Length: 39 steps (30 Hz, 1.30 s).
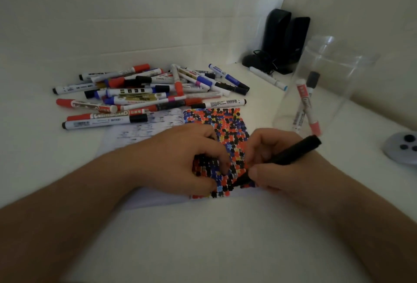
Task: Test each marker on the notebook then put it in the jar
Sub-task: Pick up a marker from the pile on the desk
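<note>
An open notebook (225, 122) lies in the middle of the white table, its right page covered in red, black, blue and yellow marks. My right hand (273, 160) grips a black marker (291, 154), tip down on the lower part of that page. My left hand (180, 158) rests flat on the notebook, fingers curled on the page beside the marker tip. A clear plastic jar (334, 75) stands upright to the right of the notebook with two markers (306, 106) leaning inside. A heap of several markers (149, 93) lies behind the notebook.
Two black speakers (286, 39) with tangled cable stand in the back right corner. A lone white marker (268, 78) lies near them. A grey round device (404, 149) sits at the right edge. White walls close in behind and to the right.
</note>
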Each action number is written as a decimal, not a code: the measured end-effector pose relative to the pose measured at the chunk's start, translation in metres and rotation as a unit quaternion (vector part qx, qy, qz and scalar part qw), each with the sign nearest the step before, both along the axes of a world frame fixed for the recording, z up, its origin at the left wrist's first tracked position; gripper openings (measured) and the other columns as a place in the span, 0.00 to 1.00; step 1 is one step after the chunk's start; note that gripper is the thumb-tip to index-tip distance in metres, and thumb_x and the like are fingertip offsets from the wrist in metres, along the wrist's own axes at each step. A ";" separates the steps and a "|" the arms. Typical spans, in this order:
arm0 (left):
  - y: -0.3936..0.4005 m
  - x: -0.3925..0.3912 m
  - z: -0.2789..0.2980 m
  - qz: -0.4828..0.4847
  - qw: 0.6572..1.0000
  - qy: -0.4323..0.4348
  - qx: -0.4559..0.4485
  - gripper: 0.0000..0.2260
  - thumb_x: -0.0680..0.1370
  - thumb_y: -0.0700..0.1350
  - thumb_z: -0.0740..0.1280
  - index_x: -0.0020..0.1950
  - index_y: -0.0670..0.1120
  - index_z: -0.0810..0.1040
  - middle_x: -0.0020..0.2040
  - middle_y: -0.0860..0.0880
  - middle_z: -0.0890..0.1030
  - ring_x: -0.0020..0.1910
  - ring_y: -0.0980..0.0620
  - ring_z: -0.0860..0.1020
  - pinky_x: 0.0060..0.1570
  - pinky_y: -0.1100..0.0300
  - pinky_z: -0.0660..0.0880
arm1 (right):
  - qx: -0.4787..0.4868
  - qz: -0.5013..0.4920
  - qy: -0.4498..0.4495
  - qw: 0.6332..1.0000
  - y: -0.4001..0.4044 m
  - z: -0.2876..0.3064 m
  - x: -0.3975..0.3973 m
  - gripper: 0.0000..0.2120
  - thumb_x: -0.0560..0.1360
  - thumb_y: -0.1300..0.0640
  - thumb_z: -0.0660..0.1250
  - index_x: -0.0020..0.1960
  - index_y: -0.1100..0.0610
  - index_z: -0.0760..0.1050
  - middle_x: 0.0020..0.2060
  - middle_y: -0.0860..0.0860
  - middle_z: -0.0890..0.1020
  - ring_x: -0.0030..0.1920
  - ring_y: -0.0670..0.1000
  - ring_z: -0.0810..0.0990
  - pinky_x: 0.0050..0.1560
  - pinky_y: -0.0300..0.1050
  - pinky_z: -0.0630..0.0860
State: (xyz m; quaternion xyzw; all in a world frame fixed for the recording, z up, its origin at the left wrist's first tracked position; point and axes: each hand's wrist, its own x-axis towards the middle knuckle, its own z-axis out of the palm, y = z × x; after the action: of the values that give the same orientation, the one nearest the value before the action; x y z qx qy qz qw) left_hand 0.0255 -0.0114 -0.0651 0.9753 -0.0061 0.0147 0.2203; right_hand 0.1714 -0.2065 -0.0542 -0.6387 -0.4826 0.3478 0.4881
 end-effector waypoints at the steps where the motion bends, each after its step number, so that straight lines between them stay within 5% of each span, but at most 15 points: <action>1: -0.001 0.001 0.000 -0.002 1.000 -0.002 -0.001 0.15 0.70 0.59 0.71 0.56 0.66 0.79 0.52 0.57 0.73 0.53 0.59 0.72 0.51 0.54 0.73 | -0.007 -0.001 -0.009 1.000 0.001 -0.001 -0.003 0.06 0.67 0.63 0.71 0.36 0.53 0.80 0.27 0.51 0.79 0.26 0.47 0.73 0.26 0.37 0.69; 10: 0.001 0.001 -0.002 -0.002 1.000 -0.014 -0.001 0.15 0.69 0.60 0.70 0.56 0.67 0.78 0.51 0.58 0.73 0.53 0.58 0.72 0.51 0.53 0.74 | -0.023 -0.055 -0.042 0.997 0.005 -0.001 -0.010 0.17 0.73 0.73 0.70 0.29 0.58 0.73 0.24 0.57 0.78 0.22 0.49 0.74 0.25 0.36 0.71; 30: 0.001 0.002 -0.002 0.002 1.000 -0.008 0.004 0.15 0.69 0.59 0.70 0.55 0.67 0.78 0.51 0.59 0.73 0.54 0.59 0.72 0.50 0.58 0.72 | -0.041 -0.075 -0.075 0.994 0.007 -0.001 -0.014 0.13 0.73 0.70 0.71 0.33 0.65 0.72 0.22 0.54 0.76 0.21 0.47 0.74 0.25 0.38 0.71; 34: 0.001 0.002 -0.002 0.002 1.000 -0.008 0.005 0.15 0.69 0.59 0.71 0.56 0.67 0.79 0.51 0.59 0.73 0.53 0.59 0.72 0.50 0.55 0.73 | -0.028 -0.080 -0.084 0.993 0.007 -0.001 -0.016 0.11 0.72 0.71 0.69 0.34 0.68 0.70 0.25 0.62 0.74 0.22 0.48 0.72 0.24 0.38 0.70; 39: 0.001 0.002 -0.001 0.002 1.000 -0.007 0.002 0.15 0.69 0.59 0.70 0.55 0.67 0.78 0.51 0.59 0.73 0.54 0.59 0.72 0.51 0.54 0.73 | -0.023 -0.076 -0.070 0.994 0.006 -0.003 -0.012 0.15 0.74 0.72 0.68 0.31 0.61 0.72 0.24 0.58 0.76 0.24 0.50 0.74 0.27 0.39 0.71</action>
State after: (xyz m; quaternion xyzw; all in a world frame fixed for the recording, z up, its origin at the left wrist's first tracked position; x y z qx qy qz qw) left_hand 0.0272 -0.0107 -0.0661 0.9756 -0.0058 0.0218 0.2185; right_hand 0.1597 -0.2000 -0.0569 -0.7070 -0.4579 0.2753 0.4634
